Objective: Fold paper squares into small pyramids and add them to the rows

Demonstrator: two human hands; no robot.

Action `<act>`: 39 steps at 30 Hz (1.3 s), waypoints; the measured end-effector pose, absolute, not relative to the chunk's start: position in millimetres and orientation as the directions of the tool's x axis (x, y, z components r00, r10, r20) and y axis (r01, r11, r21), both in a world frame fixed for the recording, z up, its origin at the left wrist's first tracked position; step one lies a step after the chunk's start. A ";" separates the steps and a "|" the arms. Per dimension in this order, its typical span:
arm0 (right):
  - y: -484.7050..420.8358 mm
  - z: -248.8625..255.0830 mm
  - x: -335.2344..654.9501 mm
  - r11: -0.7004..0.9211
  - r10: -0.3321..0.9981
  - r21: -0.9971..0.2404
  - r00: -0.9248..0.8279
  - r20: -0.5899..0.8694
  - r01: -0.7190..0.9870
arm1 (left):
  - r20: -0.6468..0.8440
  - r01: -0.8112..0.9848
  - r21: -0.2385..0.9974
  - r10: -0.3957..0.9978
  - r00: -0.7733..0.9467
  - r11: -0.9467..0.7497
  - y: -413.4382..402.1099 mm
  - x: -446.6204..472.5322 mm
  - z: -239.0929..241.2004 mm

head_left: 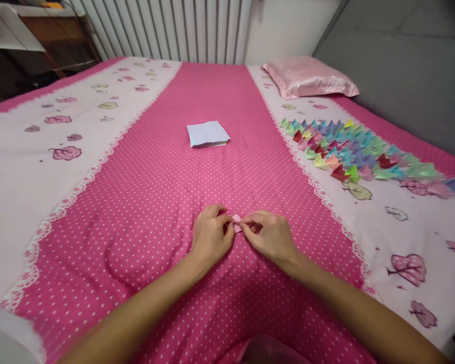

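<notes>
Between my two hands is a small piece of folded pink paper [237, 224], just above or on the dotted bedspread. My left hand [212, 230] pinches its left side between thumb and fingers. From the other side, my right hand [270, 233] pinches the paper's right edge with thumb and forefinger. The fingers cover much of the paper, so its exact folded shape cannot be made out. Farther ahead lies a stack of square paper sheets [208, 134], a pale one on top.
Rows of colourful folded paper boats [349, 146] stand on the bed to the right. Behind them rests a pink satin pillow [309, 76]. The pink bedspread [151, 202] is wrinkled near my arms. A white radiator [167, 30] is at the far end, a grey headboard [402, 60] at right.
</notes>
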State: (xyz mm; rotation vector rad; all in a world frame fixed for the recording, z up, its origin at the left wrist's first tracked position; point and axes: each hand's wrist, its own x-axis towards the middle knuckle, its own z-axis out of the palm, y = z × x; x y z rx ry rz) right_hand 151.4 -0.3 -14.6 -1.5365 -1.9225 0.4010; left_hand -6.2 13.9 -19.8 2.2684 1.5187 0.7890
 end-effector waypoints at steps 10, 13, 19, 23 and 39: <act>0.0 -27.7 147.9 0.299 0.939 -0.576 -0.127 0.320 0.761 | 0.295 0.766 0.501 0.912 0.286 -0.403 12.5 -3.9 -20.9; -0.4 -28.4 147.2 0.294 0.940 -0.577 -0.122 0.318 0.762 | 0.278 0.794 0.485 0.925 0.257 -0.366 12.7 -0.1 -22.0; -2.3 -20.8 145.4 0.258 0.953 -0.413 -0.159 0.260 0.873 | 0.312 0.794 0.454 0.907 0.282 -0.404 13.5 3.5 -26.0; -6.7 -10.7 144.4 0.260 0.952 -0.219 -0.212 0.221 0.941 | 0.398 0.790 0.366 0.850 0.344 -0.491 10.0 3.8 -25.7; -11.2 4.9 138.3 0.226 0.972 -0.060 -0.229 -0.058 0.972 | 0.250 0.768 0.475 0.903 0.349 -0.429 2.6 10.7 -24.1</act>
